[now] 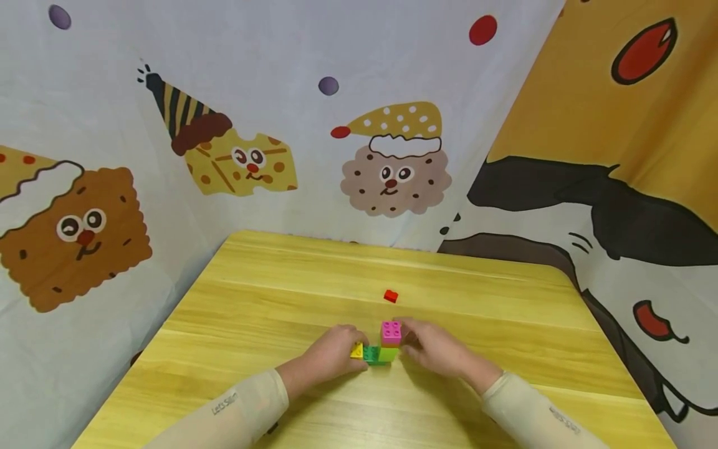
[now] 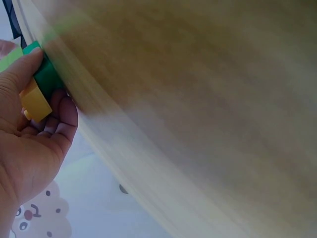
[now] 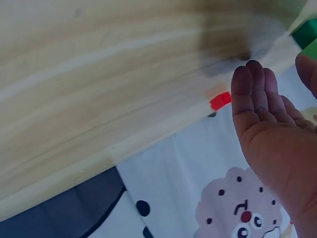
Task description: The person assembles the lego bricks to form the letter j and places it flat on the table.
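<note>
In the head view my left hand grips the left end of a small toy brick build low in the middle of the table. The build has a yellow brick, a dark green brick, a lime green brick and a raised pink brick at its right end. The left wrist view shows that thumb on the green brick, fingers curled by the yellow brick. My right hand is beside the pink brick, fingers extended and thumb apart.
A small red brick lies on the wooden table beyond the build. Behind the table hangs a white cloth printed with cartoon food faces, and it borders the left and right sides too.
</note>
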`<state>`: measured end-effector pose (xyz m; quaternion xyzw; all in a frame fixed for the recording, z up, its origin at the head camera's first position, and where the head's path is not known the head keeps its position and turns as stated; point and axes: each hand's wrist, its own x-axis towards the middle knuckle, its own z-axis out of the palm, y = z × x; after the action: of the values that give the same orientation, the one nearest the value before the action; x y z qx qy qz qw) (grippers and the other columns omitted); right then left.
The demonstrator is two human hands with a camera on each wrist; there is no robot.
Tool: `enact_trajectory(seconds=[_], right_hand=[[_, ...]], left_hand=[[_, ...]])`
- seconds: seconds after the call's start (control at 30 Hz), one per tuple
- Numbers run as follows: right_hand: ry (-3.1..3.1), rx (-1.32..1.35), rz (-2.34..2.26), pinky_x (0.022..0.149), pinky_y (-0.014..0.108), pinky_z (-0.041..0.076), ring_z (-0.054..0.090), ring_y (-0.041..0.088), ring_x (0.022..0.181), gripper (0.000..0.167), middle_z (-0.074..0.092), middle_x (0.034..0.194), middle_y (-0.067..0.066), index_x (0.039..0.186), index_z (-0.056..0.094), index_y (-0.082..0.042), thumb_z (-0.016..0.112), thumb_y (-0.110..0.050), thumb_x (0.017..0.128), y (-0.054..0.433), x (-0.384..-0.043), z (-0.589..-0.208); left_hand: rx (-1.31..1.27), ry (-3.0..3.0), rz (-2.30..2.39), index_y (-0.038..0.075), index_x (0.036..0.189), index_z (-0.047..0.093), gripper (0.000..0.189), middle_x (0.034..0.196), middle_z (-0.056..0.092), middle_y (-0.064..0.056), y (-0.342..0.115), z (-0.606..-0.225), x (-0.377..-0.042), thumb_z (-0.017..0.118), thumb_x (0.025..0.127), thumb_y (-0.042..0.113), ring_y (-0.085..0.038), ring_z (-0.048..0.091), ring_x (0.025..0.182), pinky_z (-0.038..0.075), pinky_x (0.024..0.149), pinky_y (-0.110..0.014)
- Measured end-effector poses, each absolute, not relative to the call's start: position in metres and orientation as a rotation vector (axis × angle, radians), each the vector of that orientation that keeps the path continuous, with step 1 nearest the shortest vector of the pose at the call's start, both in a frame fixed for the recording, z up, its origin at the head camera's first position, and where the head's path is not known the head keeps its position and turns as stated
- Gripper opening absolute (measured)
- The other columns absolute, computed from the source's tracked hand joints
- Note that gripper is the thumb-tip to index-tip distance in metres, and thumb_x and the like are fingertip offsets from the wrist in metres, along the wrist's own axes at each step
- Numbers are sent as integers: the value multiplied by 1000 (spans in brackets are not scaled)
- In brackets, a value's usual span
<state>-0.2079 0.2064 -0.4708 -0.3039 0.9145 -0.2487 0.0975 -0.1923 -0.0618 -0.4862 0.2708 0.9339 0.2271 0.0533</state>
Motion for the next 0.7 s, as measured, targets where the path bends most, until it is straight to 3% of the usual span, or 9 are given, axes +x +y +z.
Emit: enact_trajectory(seconds=[0.17,0.27,0.4,0.47,0.6,0.7], right_hand=[[2594,-885,-827,103,43,61,74,24,116,65,76,127,7,154,51,-3,78,-7,95,211,-216,-471],[2463,-860,-952,109,45,58,71,25,124,79,73,135,7,160,44,-7,84,-15,92,213,-215,-471],[2435,-861,-1166,106,46,59,69,22,121,93,71,136,2,165,36,-20,89,-29,88,210,-210,-467],[2482,-922,-1261,98,44,61,69,19,113,87,72,131,-1,161,42,-24,89,-29,89,205,-206,-464],[2561,-1039,-1350,88,39,64,71,14,100,63,76,119,-2,150,57,-16,84,-23,93,196,-198,-459],[2592,-1005,-1369,84,33,63,71,14,96,52,77,115,1,146,60,-15,79,-21,98,192,-198,-459]], left_hand=[[824,2826,688,13,115,80,38,110,78,-2,-60,-487,-192,92,84,32,-13,69,96,60,84,-25],[832,2823,682,13,115,80,38,110,78,-2,-59,-487,-192,92,85,32,-13,69,96,60,84,-25],[840,2822,675,13,115,80,38,109,79,-2,-59,-486,-194,92,85,33,-11,68,94,59,83,-24],[839,2817,682,13,115,80,38,108,78,-1,-60,-485,-195,92,85,33,-9,66,91,57,80,-22],[840,2794,725,12,115,80,39,109,80,-1,-62,-482,-195,92,85,32,-5,64,88,55,75,-19],[831,2764,782,11,118,79,42,107,80,0,-63,-480,-195,92,84,33,-3,62,85,53,73,-18]])
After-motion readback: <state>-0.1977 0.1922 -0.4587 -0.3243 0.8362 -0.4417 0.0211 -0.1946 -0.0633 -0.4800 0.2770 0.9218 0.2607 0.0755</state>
